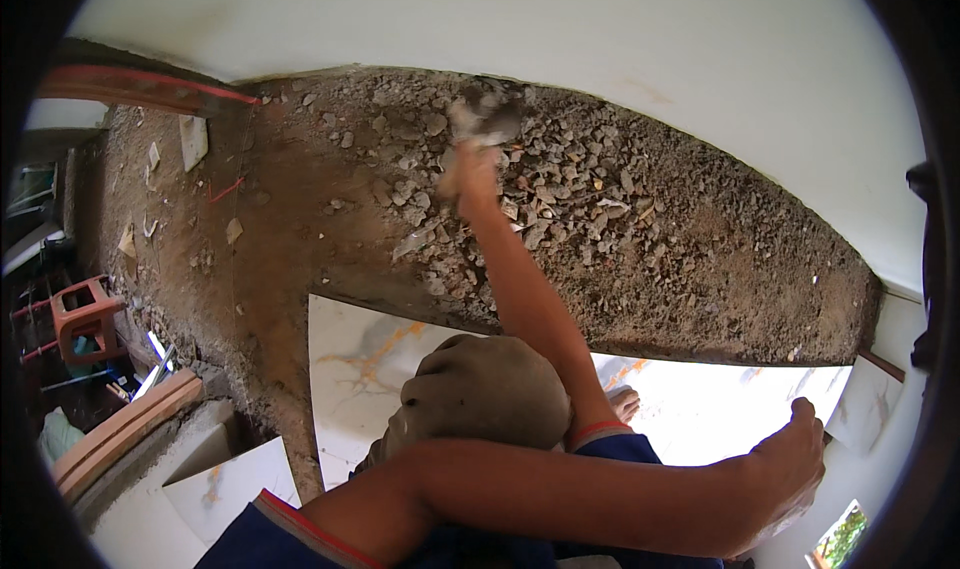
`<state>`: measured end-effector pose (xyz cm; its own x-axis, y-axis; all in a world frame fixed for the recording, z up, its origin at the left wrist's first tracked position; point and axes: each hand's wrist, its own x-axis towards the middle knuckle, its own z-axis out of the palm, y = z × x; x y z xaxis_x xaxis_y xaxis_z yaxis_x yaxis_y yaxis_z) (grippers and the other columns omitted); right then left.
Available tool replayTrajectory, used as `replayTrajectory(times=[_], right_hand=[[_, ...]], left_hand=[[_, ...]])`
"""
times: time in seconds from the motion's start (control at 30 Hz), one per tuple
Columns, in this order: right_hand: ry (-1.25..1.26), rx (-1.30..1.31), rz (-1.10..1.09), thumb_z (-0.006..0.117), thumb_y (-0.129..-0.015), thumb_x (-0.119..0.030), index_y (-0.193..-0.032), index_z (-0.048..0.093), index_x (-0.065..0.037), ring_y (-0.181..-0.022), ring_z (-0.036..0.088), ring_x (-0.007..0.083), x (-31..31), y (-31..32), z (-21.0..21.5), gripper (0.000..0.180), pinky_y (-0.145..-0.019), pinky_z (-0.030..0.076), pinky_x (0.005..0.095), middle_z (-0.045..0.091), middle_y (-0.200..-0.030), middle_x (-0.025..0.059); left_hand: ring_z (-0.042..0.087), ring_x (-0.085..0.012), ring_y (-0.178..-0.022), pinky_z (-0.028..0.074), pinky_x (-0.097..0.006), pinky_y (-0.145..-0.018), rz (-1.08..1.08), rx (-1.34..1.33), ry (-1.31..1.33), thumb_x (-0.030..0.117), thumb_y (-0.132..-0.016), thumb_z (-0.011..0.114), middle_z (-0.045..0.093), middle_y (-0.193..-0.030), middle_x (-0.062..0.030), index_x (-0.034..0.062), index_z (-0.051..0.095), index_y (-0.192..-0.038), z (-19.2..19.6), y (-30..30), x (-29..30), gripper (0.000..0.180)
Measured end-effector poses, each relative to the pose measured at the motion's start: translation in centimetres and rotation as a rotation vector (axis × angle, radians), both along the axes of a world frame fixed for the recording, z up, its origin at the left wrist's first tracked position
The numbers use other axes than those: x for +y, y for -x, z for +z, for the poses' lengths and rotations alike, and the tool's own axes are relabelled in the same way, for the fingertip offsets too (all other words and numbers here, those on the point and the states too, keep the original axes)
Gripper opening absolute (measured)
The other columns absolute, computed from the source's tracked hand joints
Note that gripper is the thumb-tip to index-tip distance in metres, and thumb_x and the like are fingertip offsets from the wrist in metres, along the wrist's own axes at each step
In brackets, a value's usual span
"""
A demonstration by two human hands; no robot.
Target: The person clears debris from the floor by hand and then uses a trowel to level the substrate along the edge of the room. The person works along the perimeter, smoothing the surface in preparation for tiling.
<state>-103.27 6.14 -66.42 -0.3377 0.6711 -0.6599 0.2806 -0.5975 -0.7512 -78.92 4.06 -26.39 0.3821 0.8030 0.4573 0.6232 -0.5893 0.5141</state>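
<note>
My right hand (472,181) reaches forward over a bed of rubble (560,189) near the white wall. It looks closed around a greyish thing (487,117), smeared by motion, whose kind I cannot make out. My left forearm crosses in front of my body, and my left hand (788,461) is at the right. Its fingers look curled; a whitish patch shows beneath it, and anything inside is hidden. Between the arms is my bent knee in greyish-brown cloth (485,389). White marbled tiles (345,354) with orange veins lie under me, beside the rubble.
A white wall (560,19) bounds the rubble on the far side. Bare brown earth (285,199) spreads left, with scattered chips and a pale tile piece (193,141). At far left stand an orange-red plastic stool (88,314) and a reddish-brown ledge (125,424). A bare foot (625,405) rests on the tiles.
</note>
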Motion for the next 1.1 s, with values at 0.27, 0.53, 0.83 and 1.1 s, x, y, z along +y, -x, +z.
replayTrajectory(times=[0.27, 0.53, 0.83, 1.1], right_hand=[[-0.065, -0.015, 0.256, 0.054, -0.108, -0.039, -0.139, 0.036, -0.005, -0.100, 0.067, 0.0363, -5.6, -4.8, 0.3, 0.049, -0.081, 0.057, 0.0520, 0.060, -0.122, 0.0250], [0.161, 0.198, -0.186, 0.057, -0.108, -0.032, -0.129, 0.040, -0.007, -0.071, 0.058, 0.0259, -2.8, 6.2, 2.0, 0.037, -0.055, 0.056, 0.0463, 0.054, -0.097, 0.0162], [-0.964, -0.269, 1.007, 0.060, -0.104, -0.031, -0.131, 0.044, -0.009, -0.085, 0.071, 0.0319, -7.0, 2.7, 2.0, 0.038, -0.064, 0.060, 0.0467, 0.066, -0.106, 0.0134], [-1.369, -0.695, 1.390, 0.066, -0.102, -0.029, -0.133, 0.049, -0.003, -0.091, 0.075, 0.0432, 12.7, 2.0, 1.0, 0.045, -0.072, 0.062, 0.0523, 0.071, -0.123, 0.0214]], left_hand=[[0.058, -0.0167, -0.073, 0.043, -0.037, -0.071, 0.280, -0.073, -0.278, 0.028, -0.096, 0.058, 0.060, -0.070, 0.0058, 0.0142, 0.068, -0.076, -1.3, 1.8, 0.3, 0.026], [0.054, -0.0163, -0.072, 0.042, -0.037, -0.069, 0.025, 0.131, 0.241, 0.022, -0.093, 0.064, 0.057, -0.066, 0.0006, 0.0126, 0.071, -0.074, 1.2, 11.2, -1.9, 0.022], [0.067, -0.0257, -0.100, 0.049, -0.054, -0.092, 0.281, 0.003, 0.108, 0.023, -0.094, 0.066, 0.072, -0.112, -0.0096, 0.0020, 0.072, -0.119, -1.0, 15.5, -3.4, 0.033], [0.063, -0.0224, -0.096, 0.045, -0.043, -0.084, 0.451, 0.122, 0.228, 0.026, -0.094, 0.068, 0.070, -0.099, -0.0079, 0.0038, 0.077, -0.108, 0.4, 17.0, -7.2, 0.028]])
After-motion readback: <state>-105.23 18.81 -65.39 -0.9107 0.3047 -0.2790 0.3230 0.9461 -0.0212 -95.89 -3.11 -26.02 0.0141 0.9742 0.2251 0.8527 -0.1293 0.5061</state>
